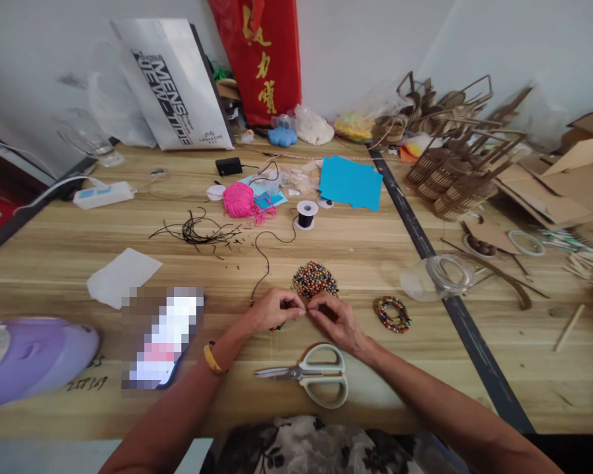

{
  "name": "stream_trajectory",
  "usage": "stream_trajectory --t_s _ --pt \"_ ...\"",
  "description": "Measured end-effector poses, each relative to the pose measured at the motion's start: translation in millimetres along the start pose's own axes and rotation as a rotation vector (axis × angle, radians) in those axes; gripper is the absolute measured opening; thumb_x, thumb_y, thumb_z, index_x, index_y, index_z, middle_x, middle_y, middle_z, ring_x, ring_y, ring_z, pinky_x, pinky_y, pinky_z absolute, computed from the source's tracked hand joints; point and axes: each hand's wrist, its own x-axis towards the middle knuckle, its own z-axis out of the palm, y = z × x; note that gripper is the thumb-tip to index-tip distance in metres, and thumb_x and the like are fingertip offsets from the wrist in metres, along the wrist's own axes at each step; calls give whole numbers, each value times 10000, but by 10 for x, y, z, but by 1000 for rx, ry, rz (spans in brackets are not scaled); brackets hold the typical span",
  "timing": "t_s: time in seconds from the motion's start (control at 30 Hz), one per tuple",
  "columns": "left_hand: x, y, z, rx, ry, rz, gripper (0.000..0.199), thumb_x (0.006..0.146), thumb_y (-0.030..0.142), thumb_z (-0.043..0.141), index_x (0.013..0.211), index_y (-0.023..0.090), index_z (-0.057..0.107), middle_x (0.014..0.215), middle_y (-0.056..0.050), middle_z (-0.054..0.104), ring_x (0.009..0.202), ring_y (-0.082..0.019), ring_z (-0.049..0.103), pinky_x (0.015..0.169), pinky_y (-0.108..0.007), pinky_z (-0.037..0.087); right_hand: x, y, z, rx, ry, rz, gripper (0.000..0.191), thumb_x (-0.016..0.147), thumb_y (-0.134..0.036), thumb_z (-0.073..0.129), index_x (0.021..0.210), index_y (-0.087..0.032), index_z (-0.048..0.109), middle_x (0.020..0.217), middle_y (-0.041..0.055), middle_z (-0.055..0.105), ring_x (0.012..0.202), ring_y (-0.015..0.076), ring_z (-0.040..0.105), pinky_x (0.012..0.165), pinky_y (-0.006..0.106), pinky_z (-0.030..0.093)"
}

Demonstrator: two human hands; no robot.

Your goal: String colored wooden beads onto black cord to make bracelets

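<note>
My left hand (275, 308) and my right hand (338, 320) meet fingertip to fingertip just in front of a pile of multicoloured beads (315, 279). Each is pinched closed; what lies between the fingertips is too small to make out. A black cord (263, 253) runs from a spool (306, 214) down to my left hand, and a few dark beads show under that hand. To the right of my right hand lies a coiled bead string (392, 314). Scissors (306, 374) with pale handles lie below both hands, blades pointing left.
A phone (165, 336), a white paper piece (123, 276) and a purple object (39, 359) are at the left. Black cord scraps (197, 230), pink yarn (238, 199) and blue sheets (350, 183) lie farther back. A tape roll (449, 274) and woven baskets (449, 178) are at the right.
</note>
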Motion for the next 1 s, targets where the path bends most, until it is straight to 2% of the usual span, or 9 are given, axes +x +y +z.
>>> stream_trajectory --t_s 0.17,0.47,1.0 --pt "3 -29 7 47 11 8 147 755 250 595 748 117 657 618 -3 589 570 -87 501 534 -179 384 9 9 10 90 26 76 140 857 -300 584 856 -165 623 790 48 639 723 147 595 642 250 483" --pt "-13 -16 1 72 19 41 144 758 254 596 734 122 651 615 1 580 572 -87 496 528 -173 384 33 1 -8 102 -7 48 147 858 -307 585 843 -168 634 791 54 642 737 156 598 662 266 491" --pt "-9 -6 4 70 10 27 143 747 252 600 727 121 654 606 9 565 555 -81 470 511 -171 362 26 21 6 132 -10 85 147 834 -314 617 823 -168 629 764 41 642 712 148 592 649 261 483"
